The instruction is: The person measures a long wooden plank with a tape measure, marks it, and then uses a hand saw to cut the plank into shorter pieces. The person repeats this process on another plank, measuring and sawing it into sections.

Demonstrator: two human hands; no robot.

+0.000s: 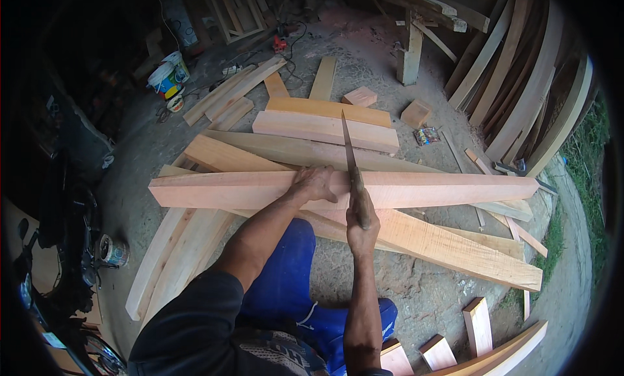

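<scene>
The pink timber beam (227,190) lay over other boards (455,246). My left hand (316,183) gripped it from above; at its near edge my right hand (363,218) clasped the handsaw (350,155), blade crossing over. I judged this sawing, next needing a steady stroke.

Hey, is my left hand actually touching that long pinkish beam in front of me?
Touching: the head view shows the left hand lying right on the long pinkish beam, with no gap visible.
</scene>
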